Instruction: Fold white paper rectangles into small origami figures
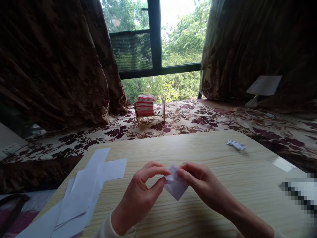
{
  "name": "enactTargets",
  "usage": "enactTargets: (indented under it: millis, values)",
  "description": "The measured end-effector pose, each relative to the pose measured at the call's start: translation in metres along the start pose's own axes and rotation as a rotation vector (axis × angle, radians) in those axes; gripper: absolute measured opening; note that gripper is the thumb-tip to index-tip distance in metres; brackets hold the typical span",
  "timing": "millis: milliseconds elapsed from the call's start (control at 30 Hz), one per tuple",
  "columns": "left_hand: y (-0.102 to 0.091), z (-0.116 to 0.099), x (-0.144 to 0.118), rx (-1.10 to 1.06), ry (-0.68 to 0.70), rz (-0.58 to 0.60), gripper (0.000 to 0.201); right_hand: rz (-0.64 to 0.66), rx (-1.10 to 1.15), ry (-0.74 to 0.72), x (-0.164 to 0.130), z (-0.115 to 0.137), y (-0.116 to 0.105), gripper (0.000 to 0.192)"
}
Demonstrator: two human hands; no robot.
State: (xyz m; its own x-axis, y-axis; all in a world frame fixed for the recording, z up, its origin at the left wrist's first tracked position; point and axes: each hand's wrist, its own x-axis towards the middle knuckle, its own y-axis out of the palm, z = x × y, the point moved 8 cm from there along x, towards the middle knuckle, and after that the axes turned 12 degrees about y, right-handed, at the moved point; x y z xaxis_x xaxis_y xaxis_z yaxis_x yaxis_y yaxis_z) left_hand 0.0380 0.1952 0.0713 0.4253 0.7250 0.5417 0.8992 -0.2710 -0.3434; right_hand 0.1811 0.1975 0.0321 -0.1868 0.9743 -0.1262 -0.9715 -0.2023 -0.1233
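Pinched between both hands, left [141, 195] and right [200, 185], paper [175, 186] sits just above the table [223, 155], mid-fold. I judge the next crease needs aligned edges, firm pressing.

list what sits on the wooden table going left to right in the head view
loose paper sheets → left hand → small folded paper pinched by both hands → right hand → finished folded paper piece → small white slip
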Motion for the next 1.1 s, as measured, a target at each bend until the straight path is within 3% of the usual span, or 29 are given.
enactTargets:
  millis: [367,633,933,1100]
  values:
    - [0.009,0.008,-0.002,-0.171,-0.101,0.015,0.011,-0.066,-0.140,-0.066,-0.003,0.004,0.001,0.039]
    - [0.011,0.023,-0.012,-0.065,-0.267,0.033,0.019,-0.160,-0.270,-0.169,-0.007,0.008,0.003,0.032]
    - [0.012,0.027,-0.014,-0.088,-0.264,-0.059,0.014,-0.161,-0.270,-0.163,-0.007,0.006,0.005,0.032]
    - [0.006,0.020,-0.010,-0.050,-0.224,-0.018,0.019,-0.177,-0.233,-0.145,-0.006,0.005,0.000,0.032]
